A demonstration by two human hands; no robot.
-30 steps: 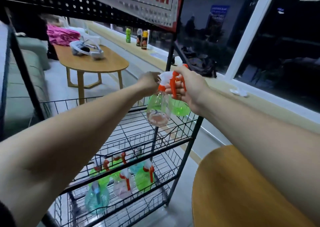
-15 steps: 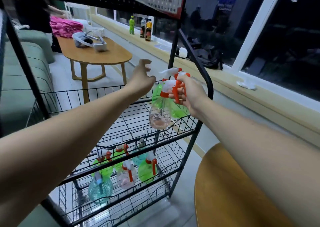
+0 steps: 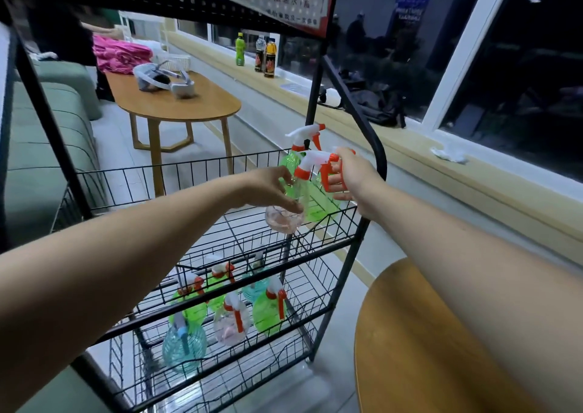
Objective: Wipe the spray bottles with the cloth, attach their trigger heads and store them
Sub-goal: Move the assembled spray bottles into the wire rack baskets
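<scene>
The right hand's fingers (image 3: 336, 179) are curled round the orange trigger of a white and orange trigger head (image 3: 310, 160), and the right hand (image 3: 353, 176) grips it from the side away from the rack's middle. The left hand's fingers (image 3: 285, 174) curve over the shoulder of the clear spray bottle (image 3: 284, 220), with the thumb against its side, so the left hand (image 3: 268, 188) holds the body while the trigger head sits on the neck. Whether the head is fully screwed on cannot be told.

The clear spray bottle hangs tilted over the far right corner of the upper basket (image 3: 157, 169) of the black wire rack (image 3: 355, 255). Its base is just above the basket's wire floor. Directly behind it in that same corner stands a green spray bottle (image 3: 318, 206), upright, its own trigger head above the hands.

In the rack's lower basket (image 3: 220, 378) stand more bottles with heads on: a green one (image 3: 268, 316), a clear one (image 3: 232, 326), a teal one (image 3: 184, 346) and others behind them. Right of the rack, a round wooden bench (image 3: 410, 349) fills the near corner. Beyond the rack, on the window sill (image 3: 473, 191), lies a crumpled white cloth (image 3: 448, 155).
</scene>
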